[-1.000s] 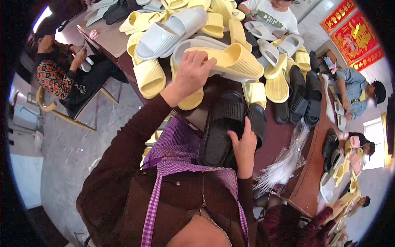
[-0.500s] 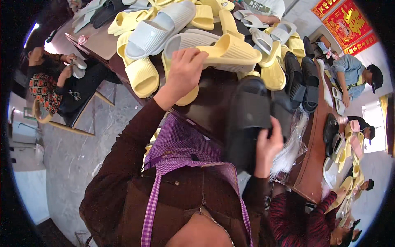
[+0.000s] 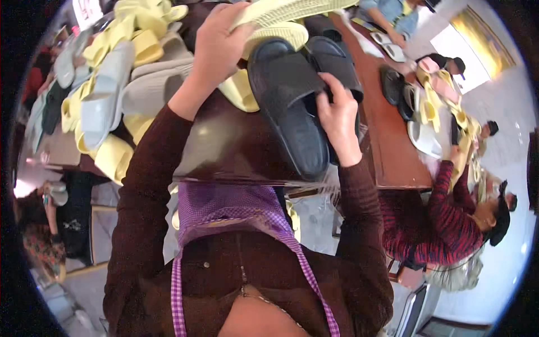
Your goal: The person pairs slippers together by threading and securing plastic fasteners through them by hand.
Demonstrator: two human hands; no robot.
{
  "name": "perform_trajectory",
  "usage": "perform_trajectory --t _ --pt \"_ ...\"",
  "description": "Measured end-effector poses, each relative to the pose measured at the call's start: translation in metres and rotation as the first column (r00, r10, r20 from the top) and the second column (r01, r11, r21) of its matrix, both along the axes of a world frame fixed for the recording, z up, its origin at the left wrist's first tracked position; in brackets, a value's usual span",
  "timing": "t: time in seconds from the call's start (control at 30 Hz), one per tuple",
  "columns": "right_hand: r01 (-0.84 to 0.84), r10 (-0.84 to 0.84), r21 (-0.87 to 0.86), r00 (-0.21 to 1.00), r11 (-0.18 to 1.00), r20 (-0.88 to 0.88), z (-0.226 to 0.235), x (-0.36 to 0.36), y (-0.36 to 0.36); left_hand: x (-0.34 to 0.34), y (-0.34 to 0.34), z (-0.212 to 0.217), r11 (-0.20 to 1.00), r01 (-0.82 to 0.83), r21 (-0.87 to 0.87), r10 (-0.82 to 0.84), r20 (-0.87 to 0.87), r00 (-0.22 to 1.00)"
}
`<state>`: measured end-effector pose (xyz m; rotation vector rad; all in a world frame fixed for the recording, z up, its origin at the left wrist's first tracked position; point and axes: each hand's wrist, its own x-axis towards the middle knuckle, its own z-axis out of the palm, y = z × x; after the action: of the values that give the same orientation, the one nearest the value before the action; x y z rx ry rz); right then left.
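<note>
Now, at the left, the heap of grey and yellow slippers (image 3: 109,84) is sitting farther to the side of the view than a second ago, the wearer seemingly turning rightward. Next to it, the left hand (image 3: 219,48) is gripping one end of a yellow slipper (image 3: 286,11), fingers closed around it, and is now holding it up above the dark table (image 3: 219,140). In the middle, the near black slipper (image 3: 292,112) is lying slantwise, its far black slipper (image 3: 332,59) just beside it; both are showing farther from the wearer's body than before. The right hand (image 3: 339,115) is touching them, thumb and forefinger slightly parted near the strap; whether they are gripping, I cannot tell. Judging by this, the black pair is being shifted aside while the yellow one is being readied.
</note>
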<state>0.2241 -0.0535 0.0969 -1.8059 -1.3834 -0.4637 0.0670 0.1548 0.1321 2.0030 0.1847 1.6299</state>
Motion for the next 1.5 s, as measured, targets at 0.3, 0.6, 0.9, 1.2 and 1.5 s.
perform_trajectory --t 0.3,0.6,0.9,1.2,1.5 --pt "0.236 -0.243 0.134 0.969 0.962 0.036 0.045 0.16 -0.083 0.175 -0.067 0.044 0.889 0.366 -0.273 -0.336 0.152 0.929" --pt "0.711 -0.793 0.394 0.603 0.582 0.084 0.114 0.305 -0.214 0.325 -0.179 -0.059 0.944 0.327 -0.033 -0.288 -0.562 0.775" --pt "0.313 -0.187 -0.341 0.916 0.886 0.355 -0.011 0.313 -0.094 0.192 -0.161 -0.113 0.841 0.534 -0.089 -0.474 -0.599 0.645" --pt "0.647 -0.519 -0.434 0.762 0.627 0.387 -0.047 0.42 -0.089 -0.086 -0.118 0.014 0.785 0.494 -0.373 -0.576 -0.147 0.804" --pt "0.42 -0.398 -0.182 0.906 0.889 0.145 -0.063 0.408 -0.142 -0.271 -0.14 0.041 0.78 0.594 -0.199 -0.617 -0.083 0.782"
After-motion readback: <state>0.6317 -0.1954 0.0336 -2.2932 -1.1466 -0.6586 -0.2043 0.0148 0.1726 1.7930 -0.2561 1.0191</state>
